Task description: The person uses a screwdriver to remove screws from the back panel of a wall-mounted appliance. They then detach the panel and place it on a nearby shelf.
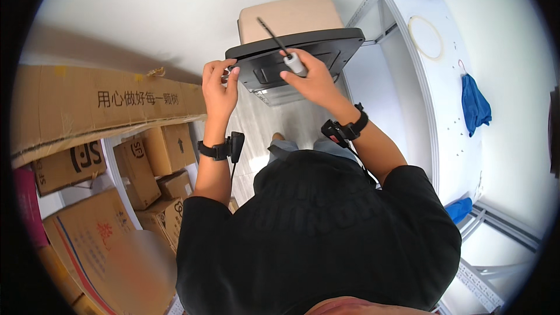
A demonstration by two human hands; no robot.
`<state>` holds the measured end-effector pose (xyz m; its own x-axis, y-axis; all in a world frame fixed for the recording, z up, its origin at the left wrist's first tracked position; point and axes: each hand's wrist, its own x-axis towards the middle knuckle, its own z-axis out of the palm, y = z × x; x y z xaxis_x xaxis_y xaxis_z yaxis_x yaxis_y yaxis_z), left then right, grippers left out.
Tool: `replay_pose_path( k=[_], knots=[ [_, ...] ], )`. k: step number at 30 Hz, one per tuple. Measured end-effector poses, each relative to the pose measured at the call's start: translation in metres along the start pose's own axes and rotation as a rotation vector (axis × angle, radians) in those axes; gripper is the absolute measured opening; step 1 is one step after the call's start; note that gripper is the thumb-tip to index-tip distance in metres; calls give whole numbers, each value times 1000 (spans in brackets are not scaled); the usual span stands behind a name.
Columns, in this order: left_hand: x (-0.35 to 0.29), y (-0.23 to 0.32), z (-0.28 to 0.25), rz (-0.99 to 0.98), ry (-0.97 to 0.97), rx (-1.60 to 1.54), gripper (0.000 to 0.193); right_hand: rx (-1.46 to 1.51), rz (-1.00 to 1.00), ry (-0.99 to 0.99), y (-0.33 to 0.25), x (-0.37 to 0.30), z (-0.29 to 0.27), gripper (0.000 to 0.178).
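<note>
To your left, a stack of cardboard boxes (140,169) sits on and around a white rack, all of them closed so you cannot see what is in them; a long flattened carton (99,111) lies across the top of the pile, and a larger box (93,239) with red and blue markings stands nearer your hip. In front of you, held up at chest height, is a dark grey plastic panel (297,58), its moulded underside turned toward you, with a tan padded seat (291,17) showing just behind and above it. Your left hand (219,87) is raised with the elbow bent and the wrist straight, its fingers closed on the panel's left edge, pinching it between thumb and fingertips. Your right hand (309,79) comes in from the right with the forearm angled up and inward, closed around the pale handle of a screwdriver (280,44); the dark shaft slants up and to the left across the panel's top edge and over the seat. You cannot tell from here whether the tip touches anything. Each wrist carries a black strap with a small device (344,130), and a thin cable hangs from the one on the left. To your right stands a white metal shelf unit (431,116) with a blue cloth (475,105) hanging from a hook on its side and another blue cloth (461,209) lower down.
</note>
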<state>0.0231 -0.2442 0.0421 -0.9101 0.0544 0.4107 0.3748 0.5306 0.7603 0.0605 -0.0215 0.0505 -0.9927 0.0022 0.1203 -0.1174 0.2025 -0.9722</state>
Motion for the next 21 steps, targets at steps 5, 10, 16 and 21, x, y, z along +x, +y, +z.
replay_pose_path(
  k=[5, 10, 16, 21],
  knots=[
    [3, -24, 1, -56, -36, -100, 13, -133, 73, -81, -6, 15, 3, 44],
    [3, -30, 1, -35, -16, -156, 12, -192, 11, 40, 12, 15, -26, 40],
    [-1, -38, 1, -63, -26, -153, 13, -350, 35, 185, 24, 2, -75, 36],
    [-5, -39, 4, -40, -18, -107, 13, -428, -23, 296, 38, 0, -99, 32]
  ],
)
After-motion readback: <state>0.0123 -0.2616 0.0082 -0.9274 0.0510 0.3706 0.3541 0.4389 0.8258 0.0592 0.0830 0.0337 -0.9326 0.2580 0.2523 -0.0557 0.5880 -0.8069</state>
